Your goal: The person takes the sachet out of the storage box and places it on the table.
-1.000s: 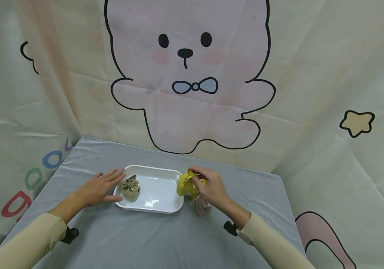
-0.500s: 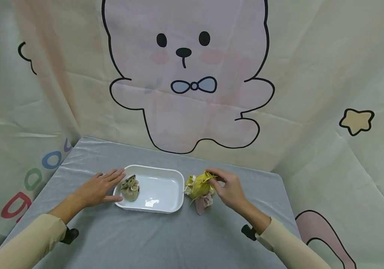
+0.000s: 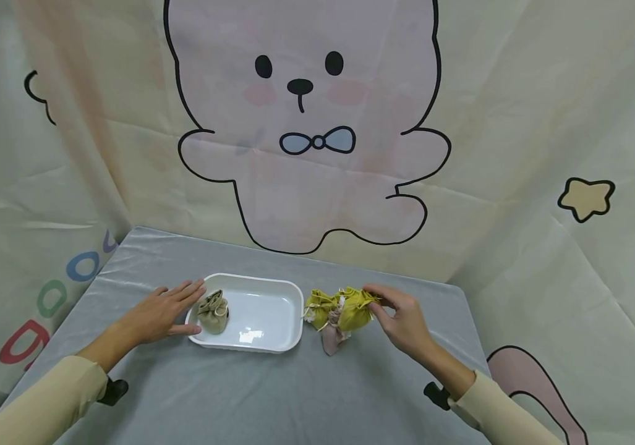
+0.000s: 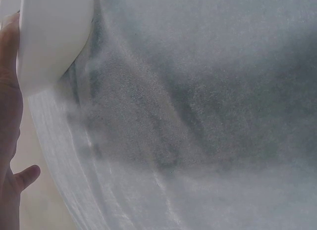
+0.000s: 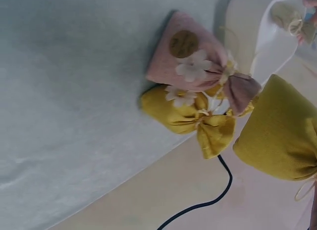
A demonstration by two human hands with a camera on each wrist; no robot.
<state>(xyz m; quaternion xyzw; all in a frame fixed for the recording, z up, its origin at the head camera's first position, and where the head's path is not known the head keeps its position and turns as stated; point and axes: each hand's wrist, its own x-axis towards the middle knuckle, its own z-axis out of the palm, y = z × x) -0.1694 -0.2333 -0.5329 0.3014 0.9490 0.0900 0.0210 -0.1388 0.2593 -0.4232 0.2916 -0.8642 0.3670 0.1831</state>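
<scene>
In the head view, my right hand (image 3: 403, 321) pinches a yellow drawstring pouch (image 3: 356, 309) by its gathered top, right of the white tray (image 3: 272, 309). The right wrist view shows this held pouch (image 5: 277, 133) nearer the camera than two others. Those two lie side by side on the cloth: a second yellow pouch (image 5: 171, 111) and a pink pouch (image 5: 208, 44), each with a white flower. My left hand (image 3: 156, 318) is spread at the tray's left end, fingers straight against the rim. Inside that end of the tray sits an olive-beige pouch (image 3: 213, 314).
A grey velvety cloth (image 3: 272, 395) covers the table. Behind it hangs a backdrop (image 3: 495, 235) with a printed bear. A dark cord (image 5: 218, 200) shows beyond the table edge in the right wrist view.
My right hand has moved right with the yellow pouch, from the tray's right rim to past the other two pouches, which now show more. The left hand and the tray have stayed put.
</scene>
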